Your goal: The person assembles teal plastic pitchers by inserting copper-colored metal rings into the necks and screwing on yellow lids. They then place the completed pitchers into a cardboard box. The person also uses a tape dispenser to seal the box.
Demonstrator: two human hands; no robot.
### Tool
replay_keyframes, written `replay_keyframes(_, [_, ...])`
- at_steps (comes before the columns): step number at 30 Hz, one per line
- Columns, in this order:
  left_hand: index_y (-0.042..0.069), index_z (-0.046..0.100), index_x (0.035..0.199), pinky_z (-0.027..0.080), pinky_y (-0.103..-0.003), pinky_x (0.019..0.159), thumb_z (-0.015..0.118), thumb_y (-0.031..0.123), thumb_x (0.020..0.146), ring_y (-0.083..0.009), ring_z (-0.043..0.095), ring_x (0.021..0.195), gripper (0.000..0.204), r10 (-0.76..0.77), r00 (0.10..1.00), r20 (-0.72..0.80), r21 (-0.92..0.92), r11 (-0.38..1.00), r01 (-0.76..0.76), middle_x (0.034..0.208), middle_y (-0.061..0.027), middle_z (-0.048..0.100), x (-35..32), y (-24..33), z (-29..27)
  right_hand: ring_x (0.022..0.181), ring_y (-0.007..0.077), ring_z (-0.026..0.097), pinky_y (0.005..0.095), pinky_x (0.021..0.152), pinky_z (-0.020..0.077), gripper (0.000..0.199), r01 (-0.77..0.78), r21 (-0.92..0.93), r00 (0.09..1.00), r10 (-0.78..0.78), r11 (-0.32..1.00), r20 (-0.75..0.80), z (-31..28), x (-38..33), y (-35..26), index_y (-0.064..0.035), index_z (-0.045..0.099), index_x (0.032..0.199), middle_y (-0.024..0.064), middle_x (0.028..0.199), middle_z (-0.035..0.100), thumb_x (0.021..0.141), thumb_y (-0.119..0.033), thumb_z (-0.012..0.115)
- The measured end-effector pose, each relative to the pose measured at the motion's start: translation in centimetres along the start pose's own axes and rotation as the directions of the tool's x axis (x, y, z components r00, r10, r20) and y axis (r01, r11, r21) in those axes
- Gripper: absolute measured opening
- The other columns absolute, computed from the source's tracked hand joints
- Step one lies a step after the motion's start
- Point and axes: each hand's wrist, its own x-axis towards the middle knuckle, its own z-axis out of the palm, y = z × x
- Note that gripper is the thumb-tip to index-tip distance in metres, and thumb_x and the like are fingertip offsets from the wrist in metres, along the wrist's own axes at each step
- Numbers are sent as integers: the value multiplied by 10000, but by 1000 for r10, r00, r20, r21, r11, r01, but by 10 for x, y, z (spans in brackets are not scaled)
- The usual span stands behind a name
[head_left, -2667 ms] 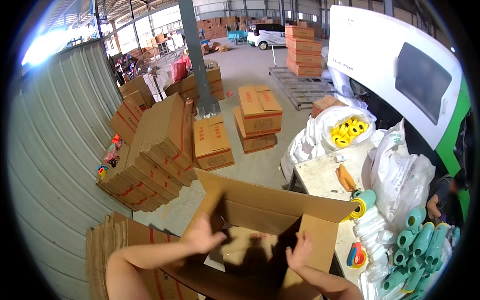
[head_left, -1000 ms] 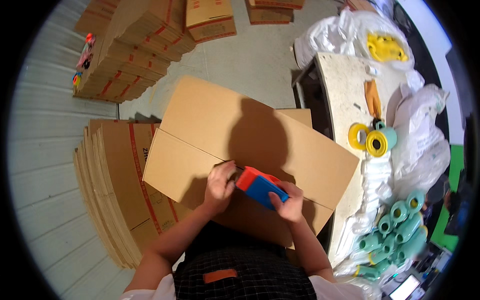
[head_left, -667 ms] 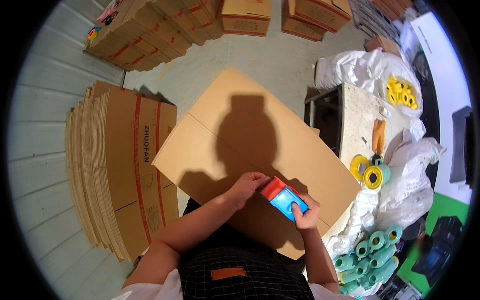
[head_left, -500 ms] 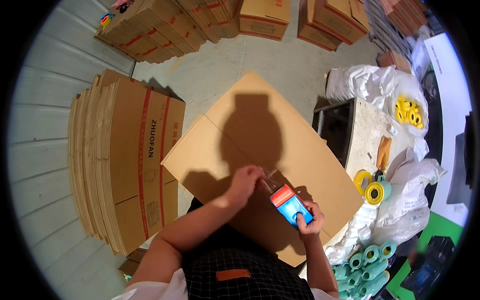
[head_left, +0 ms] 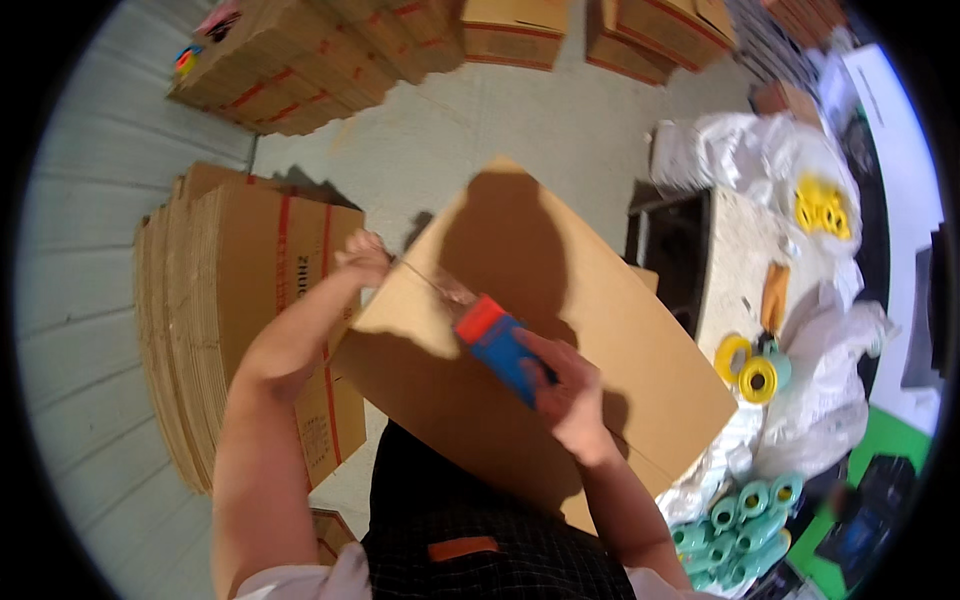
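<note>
My right hand (head_left: 570,395) is wrapped round a red and blue tape dispenser (head_left: 498,350), tilted low over a large brown cardboard box (head_left: 650,390). From the dispenser's red end, a crumpled-looking stretch of clear tape (head_left: 452,290) reaches up-left along the box's flap seam. At the box's left edge, where that seam ends, is my left hand (head_left: 365,258), its fingers curled together. The tape seems to run to those fingers, though its far end is too faint to follow. Shadows cover much of the box top.
Flattened cartons (head_left: 230,330) lean in a stack at the left wall. A worktable (head_left: 735,270) on the right carries yellow tape rolls (head_left: 733,355). White sacks (head_left: 820,390) and green tubes (head_left: 745,520) lie near it. More boxes (head_left: 515,45) stand at the back.
My left hand has moved left and away from me, from the box's middle to its left edge. The dispenser in my right hand has moved up-left over the seam.
</note>
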Motion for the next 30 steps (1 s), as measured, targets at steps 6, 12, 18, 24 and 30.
replay_keyframes(6, [37,461,1359,423,-462,1011,532,462,972,-376,509,1247,578,63,761,-645,-292,900,-322,1341,-199,531,-106,70,-37,831,349,659,436,687,540,724,179,-92,975,-164,980,150,-19,-7,-2,-213,520,1372,126,972,638,717,-324,807])
replay_keyframes(12, [12,517,1269,455,-478,927,445,456,1013,-431,570,1122,518,56,694,-718,-246,912,-327,1198,-247,616,-108,73,-28,749,324,639,427,637,543,819,65,-423,988,2,904,157,-207,-205,86,-292,468,1444,116,929,604,697,-308,803])
replay_keyframes(18, [-30,535,1196,451,-493,900,377,509,1021,-460,575,1083,588,23,736,-677,-233,942,-243,1159,-284,623,-104,76,-24,764,335,656,447,665,546,693,-406,-767,791,611,497,-23,-302,-327,167,-237,563,1341,124,848,636,677,-217,761])
replay_keyframes(24, [-58,493,1267,447,-488,957,297,643,990,-467,546,1169,779,-205,737,-644,-351,935,-47,1219,-313,593,-94,61,-18,811,367,645,457,733,532,748,-600,-396,786,420,695,-455,-207,-312,313,-205,513,1389,156,929,638,696,-232,793])
replay_keyframes(30, [-29,521,1244,476,-525,936,238,634,1002,-460,585,1131,761,-344,731,-590,-375,918,129,1219,-275,621,-84,60,-6,1112,369,576,453,973,449,711,-810,-408,579,467,420,-668,-221,-344,428,-200,442,1442,180,1189,600,790,-150,720])
